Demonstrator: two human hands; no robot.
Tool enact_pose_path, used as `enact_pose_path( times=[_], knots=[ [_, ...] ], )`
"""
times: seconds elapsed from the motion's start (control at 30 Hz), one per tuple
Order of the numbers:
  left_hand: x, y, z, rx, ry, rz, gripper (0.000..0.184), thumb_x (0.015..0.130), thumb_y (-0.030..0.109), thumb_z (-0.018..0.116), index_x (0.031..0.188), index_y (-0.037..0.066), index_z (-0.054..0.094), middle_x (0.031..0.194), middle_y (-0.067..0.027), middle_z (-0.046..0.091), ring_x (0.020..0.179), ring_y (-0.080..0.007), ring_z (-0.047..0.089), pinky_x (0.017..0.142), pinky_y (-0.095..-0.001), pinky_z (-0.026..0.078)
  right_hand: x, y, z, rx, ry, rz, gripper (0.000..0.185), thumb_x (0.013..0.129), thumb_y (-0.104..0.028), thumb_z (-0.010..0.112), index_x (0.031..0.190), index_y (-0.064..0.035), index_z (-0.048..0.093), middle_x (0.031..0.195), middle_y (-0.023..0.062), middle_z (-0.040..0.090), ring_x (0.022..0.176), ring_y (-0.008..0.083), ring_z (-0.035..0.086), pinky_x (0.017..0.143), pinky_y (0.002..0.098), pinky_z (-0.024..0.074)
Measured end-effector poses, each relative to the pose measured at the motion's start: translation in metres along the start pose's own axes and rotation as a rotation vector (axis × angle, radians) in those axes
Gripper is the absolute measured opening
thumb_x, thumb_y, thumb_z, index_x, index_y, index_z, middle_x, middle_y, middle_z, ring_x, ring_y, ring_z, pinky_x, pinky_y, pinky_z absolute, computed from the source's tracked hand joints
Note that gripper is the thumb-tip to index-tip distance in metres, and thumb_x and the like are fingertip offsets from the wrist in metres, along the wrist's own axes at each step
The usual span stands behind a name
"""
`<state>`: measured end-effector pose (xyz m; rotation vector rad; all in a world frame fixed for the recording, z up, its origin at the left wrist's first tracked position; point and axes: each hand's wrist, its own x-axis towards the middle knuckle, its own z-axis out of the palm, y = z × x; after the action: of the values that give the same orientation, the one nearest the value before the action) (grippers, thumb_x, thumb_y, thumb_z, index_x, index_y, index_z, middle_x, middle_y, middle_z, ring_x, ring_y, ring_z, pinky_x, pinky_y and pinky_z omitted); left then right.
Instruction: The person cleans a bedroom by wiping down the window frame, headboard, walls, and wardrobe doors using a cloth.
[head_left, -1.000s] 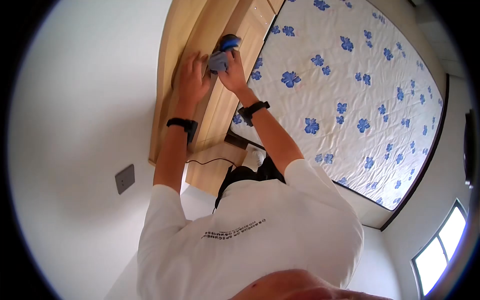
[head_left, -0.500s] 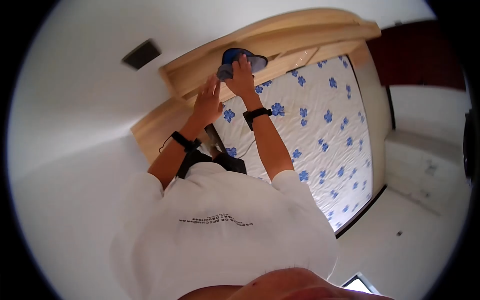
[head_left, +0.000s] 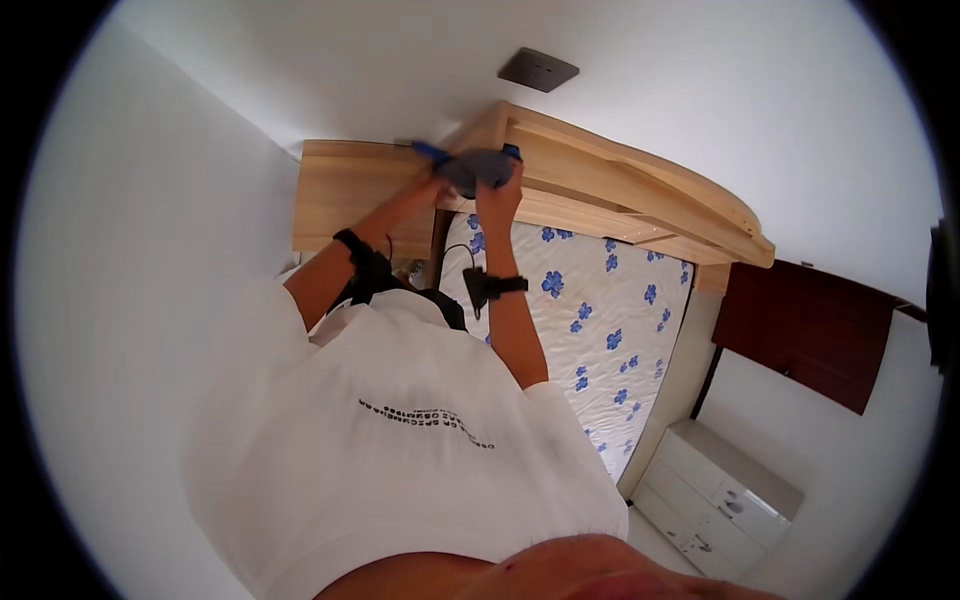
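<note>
A grey and blue cap [head_left: 472, 172] is held up between my two hands, in front of the wooden headboard. My right hand [head_left: 502, 190] is closed on its right side, near a small dark blue part. My left hand [head_left: 443, 184] is at the cap's left side, below a blue edge; motion blurs it, and its fingers are partly hidden, but they appear to grip the cap. Black straps with small devices are around both wrists.
The headboard shelf [head_left: 600, 172] runs behind a mattress [head_left: 560, 300] with blue flowers. To the left is a wooden cabinet top [head_left: 345, 190]. A dark socket plate [head_left: 538, 70] is on the wall. A white drawer cabinet [head_left: 710, 500] and a dark red panel [head_left: 800, 335] stand right.
The cap has been lifted off the headboard shelf and moved left, now between both hands. My left hand has come to it. The view has turned, shifting the bed lower.
</note>
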<state>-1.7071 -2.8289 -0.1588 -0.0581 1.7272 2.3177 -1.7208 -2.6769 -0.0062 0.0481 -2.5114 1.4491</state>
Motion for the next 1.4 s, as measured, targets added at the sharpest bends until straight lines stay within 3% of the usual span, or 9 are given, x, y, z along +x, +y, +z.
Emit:
enact_pose_path(
  times=[0.17, 0.37, 0.7, 0.8, 0.9, 1.03, 1.13, 1.23, 1.4],
  knots=[
    [0.007, 0.149, 0.067, -0.005, 0.062, 0.126, 0.045, 0.1, 0.041, 0.048, 0.12, 0.001, 0.051, 0.121, -0.014, 0.054, 0.108, -0.0187, 0.05, 0.094, -0.0337, 0.041, 0.045, -0.026, 0.011, -0.434, 0.004, 0.174, 0.05, 0.08, -0.031, 0.069, 0.112, -0.0039, 0.041, 0.091, 0.0281, 0.066, 0.085, 0.0494, 0.063, 0.073, 0.055, 0.0503],
    [0.038, 0.094, 0.07, 0.392, 0.113, 0.296, 0.046, 0.102, 0.036, 0.044, 0.131, 0.0, 0.044, 0.124, -0.0183, 0.049, 0.12, -0.0288, 0.046, 0.104, -0.036, 0.035, 0.031, -0.02, 0.007, -0.539, 0.002, 0.118, 0.044, 0.082, -0.027, 0.067, 0.108, -0.0031, 0.04, 0.084, 0.0275, 0.065, 0.079, 0.0488, 0.063, 0.068, 0.0559, 0.0495],
    [-0.008, 0.109, 0.082, 0.065, -0.035, 0.335, 0.048, 0.102, 0.035, 0.045, 0.133, 0.0, 0.039, 0.128, -0.0206, 0.049, 0.121, -0.0293, 0.047, 0.105, -0.0358, 0.034, 0.019, -0.029, -0.005, -0.378, 0.022, -0.033, 0.036, 0.08, -0.019, 0.068, 0.102, -0.0032, 0.045, 0.08, 0.0265, 0.065, 0.078, 0.0497, 0.062, 0.066, 0.0545, 0.0489],
    [0.025, 0.134, 0.077, 0.024, -0.071, 0.066, 0.061, 0.1, 0.044, 0.046, 0.137, -0.002, 0.036, 0.123, -0.0254, 0.054, 0.122, -0.0331, 0.05, 0.104, -0.0356, 0.036, 0.041, -0.028, 0.0, -0.4, 0.079, 0.045, 0.039, 0.08, -0.024, 0.069, 0.104, -0.0038, 0.046, 0.083, 0.0274, 0.065, 0.081, 0.0505, 0.062, 0.068, 0.055, 0.0493],
    [0.05, 0.11, 0.075, 0.047, 0.041, 0.288, 0.064, 0.099, 0.048, 0.046, 0.14, 0.0, 0.035, 0.129, -0.0257, 0.051, 0.127, -0.0343, 0.046, 0.107, -0.035, 0.034, 0.06, -0.016, 0.015, -0.458, 0.072, 0.091, 0.047, 0.079, -0.033, 0.069, 0.11, -0.0041, 0.048, 0.087, 0.0303, 0.065, 0.084, 0.0512, 0.063, 0.072, 0.0558, 0.0504],
    [0.04, 0.116, 0.07, -0.25, 0.087, -0.119, 0.071, 0.098, 0.06, 0.037, 0.145, 0.007, 0.034, 0.139, -0.0149, 0.047, 0.132, -0.0278, 0.042, 0.113, -0.0379, 0.027, 0.075, -0.032, 0.021, -0.664, -0.101, 0.197, 0.06, 0.078, -0.043, 0.071, 0.116, -0.0048, 0.046, 0.091, 0.0281, 0.067, 0.089, 0.0465, 0.065, 0.077, 0.0529, 0.0523],
    [0.048, 0.074, 0.045, -0.295, -0.201, -0.263, 0.077, 0.096, 0.067, 0.029, 0.154, 0.016, 0.02, 0.152, -0.0084, 0.036, 0.144, -0.0199, 0.027, 0.116, -0.0349, 0.022, 0.054, -0.044, 0.025, -0.749, -0.138, 0.204, 0.055, 0.079, -0.035, 0.072, 0.118, -0.0066, 0.046, 0.099, 0.024, 0.064, 0.091, 0.0435, 0.065, 0.076, 0.0503, 0.0536],
    [0.041, 0.04, 0.047, -0.309, -0.105, -0.378, 0.073, 0.098, 0.064, 0.029, 0.153, 0.016, 0.025, 0.152, -0.0056, 0.037, 0.143, -0.0182, 0.028, 0.116, -0.0346, 0.024, 0.036, -0.036, 0.03, -0.75, -0.095, 0.112, 0.045, 0.081, -0.025, 0.071, 0.116, -0.0095, 0.047, 0.103, 0.0213, 0.06, 0.092, 0.0413, 0.064, 0.074, 0.0492, 0.0544],
    [0.055, 0.04, 0.049, -0.512, -0.043, -0.086, 0.042, 0.101, 0.043, 0.047, 0.133, 0.015, 0.048, 0.122, 0.0016, 0.058, 0.114, -0.0127, 0.054, 0.101, -0.0322, 0.041, 0.032, -0.029, 0.024, -0.654, -0.031, 0.022, 0.039, 0.079, -0.015, 0.066, 0.114, -0.0105, 0.049, 0.105, 0.0195, 0.058, 0.097, 0.0387, 0.061, 0.074, 0.0507, 0.0539]
  ],
)
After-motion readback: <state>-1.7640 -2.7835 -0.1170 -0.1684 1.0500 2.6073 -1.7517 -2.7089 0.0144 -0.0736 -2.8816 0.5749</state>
